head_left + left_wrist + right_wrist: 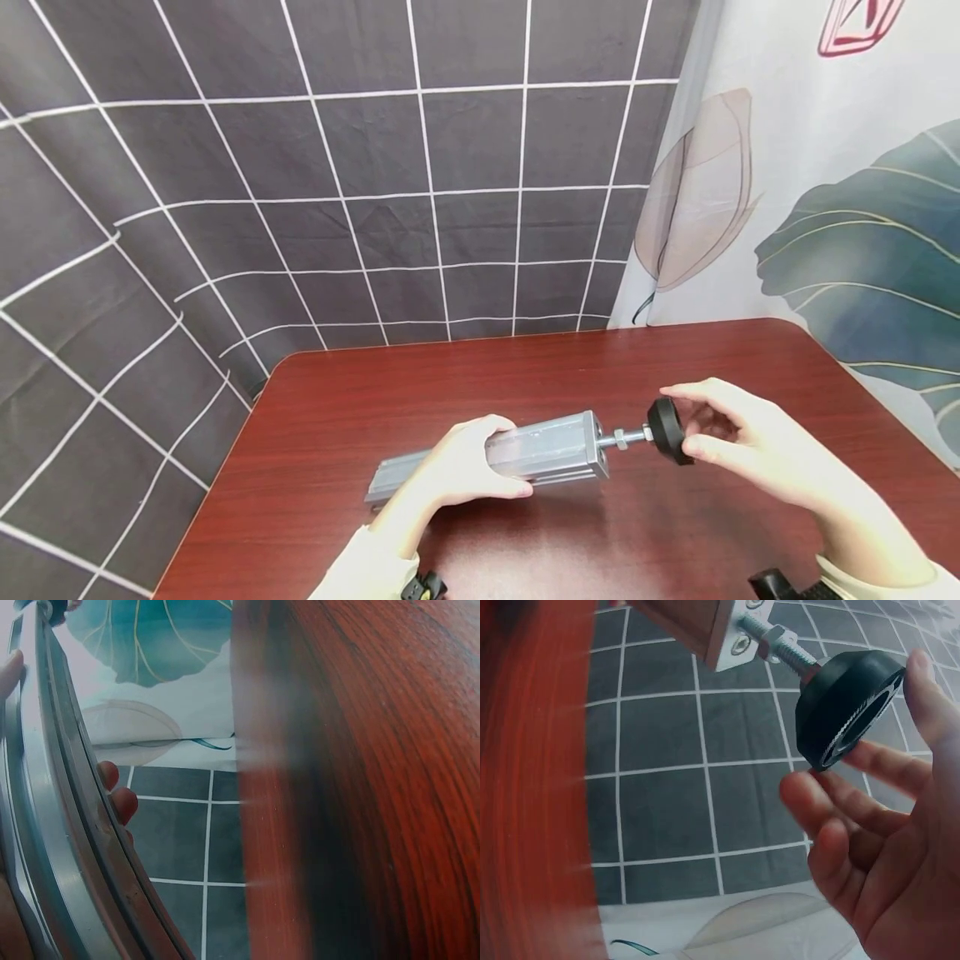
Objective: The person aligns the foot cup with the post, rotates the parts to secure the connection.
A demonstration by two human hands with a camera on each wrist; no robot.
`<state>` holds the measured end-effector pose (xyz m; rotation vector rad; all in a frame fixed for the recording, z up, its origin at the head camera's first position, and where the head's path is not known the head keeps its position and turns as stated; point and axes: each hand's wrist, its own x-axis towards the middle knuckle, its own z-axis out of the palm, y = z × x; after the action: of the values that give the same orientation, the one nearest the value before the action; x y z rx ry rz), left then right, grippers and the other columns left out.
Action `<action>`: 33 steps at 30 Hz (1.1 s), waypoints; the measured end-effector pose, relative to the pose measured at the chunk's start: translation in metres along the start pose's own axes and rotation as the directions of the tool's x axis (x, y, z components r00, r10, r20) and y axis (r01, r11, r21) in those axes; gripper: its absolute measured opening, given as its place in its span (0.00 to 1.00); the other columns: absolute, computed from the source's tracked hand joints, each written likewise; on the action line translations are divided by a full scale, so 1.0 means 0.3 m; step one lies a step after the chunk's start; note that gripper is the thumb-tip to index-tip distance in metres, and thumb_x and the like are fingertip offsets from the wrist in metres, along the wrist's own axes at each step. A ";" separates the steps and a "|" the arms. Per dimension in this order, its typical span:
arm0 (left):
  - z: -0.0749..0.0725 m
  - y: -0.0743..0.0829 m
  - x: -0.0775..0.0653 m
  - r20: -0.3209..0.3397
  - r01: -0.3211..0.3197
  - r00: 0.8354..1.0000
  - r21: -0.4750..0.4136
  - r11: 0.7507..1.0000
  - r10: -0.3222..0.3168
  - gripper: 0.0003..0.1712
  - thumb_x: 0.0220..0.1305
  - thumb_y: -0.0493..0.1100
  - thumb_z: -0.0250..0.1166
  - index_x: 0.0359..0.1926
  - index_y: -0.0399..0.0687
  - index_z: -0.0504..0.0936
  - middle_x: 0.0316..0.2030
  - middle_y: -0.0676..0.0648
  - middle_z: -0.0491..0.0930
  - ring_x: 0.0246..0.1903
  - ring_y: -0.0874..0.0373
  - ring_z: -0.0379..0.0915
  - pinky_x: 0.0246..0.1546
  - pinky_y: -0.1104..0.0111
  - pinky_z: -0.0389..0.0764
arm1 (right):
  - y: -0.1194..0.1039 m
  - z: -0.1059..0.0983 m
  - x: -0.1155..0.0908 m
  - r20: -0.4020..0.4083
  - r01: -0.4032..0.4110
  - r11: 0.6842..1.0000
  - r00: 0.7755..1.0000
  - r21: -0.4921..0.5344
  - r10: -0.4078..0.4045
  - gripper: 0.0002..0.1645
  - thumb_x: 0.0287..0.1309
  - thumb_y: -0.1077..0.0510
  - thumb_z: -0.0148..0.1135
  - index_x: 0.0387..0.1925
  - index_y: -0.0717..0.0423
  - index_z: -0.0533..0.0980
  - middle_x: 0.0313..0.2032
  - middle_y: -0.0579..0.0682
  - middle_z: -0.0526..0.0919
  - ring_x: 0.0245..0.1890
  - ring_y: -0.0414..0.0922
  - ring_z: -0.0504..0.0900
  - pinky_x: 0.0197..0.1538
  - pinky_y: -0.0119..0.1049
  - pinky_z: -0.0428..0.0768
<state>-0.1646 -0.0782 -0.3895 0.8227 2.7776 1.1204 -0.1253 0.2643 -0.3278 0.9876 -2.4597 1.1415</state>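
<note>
My left hand [467, 471] grips a long silver aluminium profile [551, 447] around its middle, thumb on the near side and fingers on the far side. The profile is held slanted over the table, and its grooves [71, 780] run lengthwise in the left wrist view. From its right end plate a threaded rod with a hex nut [778, 643] sticks out, ending in a round black levelling foot [666, 430]. At the rim of that foot my right hand [757, 442] pinches with thumb and fingertips. The foot's ribbed, hollow underside [864, 720] faces the right palm.
The red-brown wooden table [360, 383] lies beneath both hands. Behind it hangs a dark grey cloth with white grid lines [382, 150], and at the right a white curtain with leaf prints [870, 250]. Black straps sit on both wrists.
</note>
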 end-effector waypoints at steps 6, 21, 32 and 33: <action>0.002 0.002 0.000 -0.005 -0.015 1.000 -0.014 1.000 0.015 0.35 0.34 0.61 0.76 0.47 0.57 0.76 0.35 0.61 0.76 0.35 0.67 0.71 0.40 0.70 0.73 | -0.008 -0.035 -0.015 0.081 0.065 0.995 0.995 -0.079 -0.058 0.49 0.35 0.68 0.75 0.63 0.60 0.64 0.55 0.44 0.72 0.43 0.34 0.75 0.42 0.22 0.72; -0.001 0.000 -0.001 -0.017 -0.012 1.000 -0.014 1.000 0.012 0.36 0.34 0.61 0.76 0.47 0.57 0.76 0.35 0.61 0.76 0.34 0.67 0.71 0.39 0.70 0.74 | -0.010 -0.026 -0.010 0.058 0.023 0.999 0.998 -0.042 -0.020 0.51 0.34 0.67 0.75 0.64 0.59 0.63 0.53 0.45 0.72 0.47 0.35 0.73 0.43 0.23 0.71; 0.002 -0.001 -0.002 -0.026 -0.011 1.000 -0.009 1.000 0.011 0.36 0.34 0.61 0.76 0.47 0.57 0.76 0.36 0.61 0.76 0.35 0.67 0.71 0.40 0.70 0.73 | -0.004 -0.039 -0.012 0.116 0.117 0.993 0.987 -0.022 -0.114 0.46 0.37 0.72 0.73 0.62 0.61 0.66 0.56 0.48 0.70 0.44 0.36 0.77 0.46 0.23 0.73; 0.002 -0.001 -0.003 -0.025 -0.010 1.000 -0.008 1.000 0.009 0.36 0.34 0.61 0.76 0.47 0.57 0.76 0.36 0.61 0.76 0.35 0.67 0.71 0.40 0.70 0.73 | -0.002 -0.038 -0.010 0.109 0.101 0.995 0.989 -0.018 -0.099 0.45 0.37 0.71 0.73 0.61 0.60 0.66 0.54 0.45 0.72 0.43 0.36 0.77 0.44 0.23 0.74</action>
<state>-0.1638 -0.0784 -0.3901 0.8276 2.7905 1.1505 -0.1232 0.2740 -0.3212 1.1805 -2.4683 1.0508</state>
